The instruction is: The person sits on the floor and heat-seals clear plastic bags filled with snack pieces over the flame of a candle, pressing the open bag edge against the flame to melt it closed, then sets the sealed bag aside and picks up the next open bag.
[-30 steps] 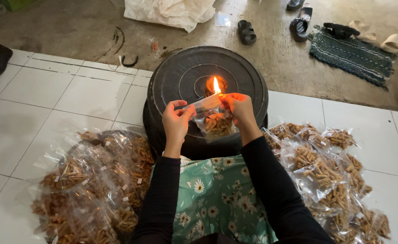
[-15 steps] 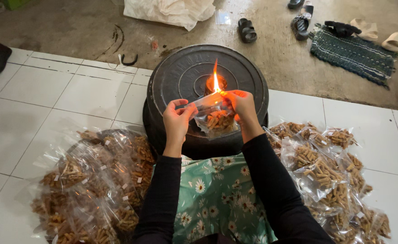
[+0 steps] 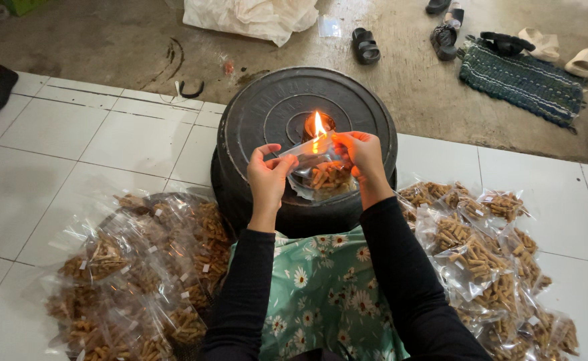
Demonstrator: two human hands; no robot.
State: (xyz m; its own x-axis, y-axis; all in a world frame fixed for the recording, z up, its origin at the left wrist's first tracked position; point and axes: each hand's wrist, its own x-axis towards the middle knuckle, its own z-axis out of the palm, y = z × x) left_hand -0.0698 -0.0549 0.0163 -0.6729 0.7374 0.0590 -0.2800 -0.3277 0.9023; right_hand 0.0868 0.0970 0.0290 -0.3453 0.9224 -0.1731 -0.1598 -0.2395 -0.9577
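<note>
My left hand and my right hand pinch the two top corners of a small clear plastic bag filled with brown stick snacks. The bag's top edge is stretched flat between them, right beside a candle flame. The flame burns on top of an upturned black tub in front of my lap. The snacks hang in the lower part of the bag, above the tub's near rim.
A heap of snack bags lies on the white tiles to my left, another heap to my right. Beyond the tub is a concrete floor with sandals, a green mat and a white sack.
Both hands have shifted the bag slightly, keeping its top edge at the flame. The flame flared taller half a second ago and is shorter now.
</note>
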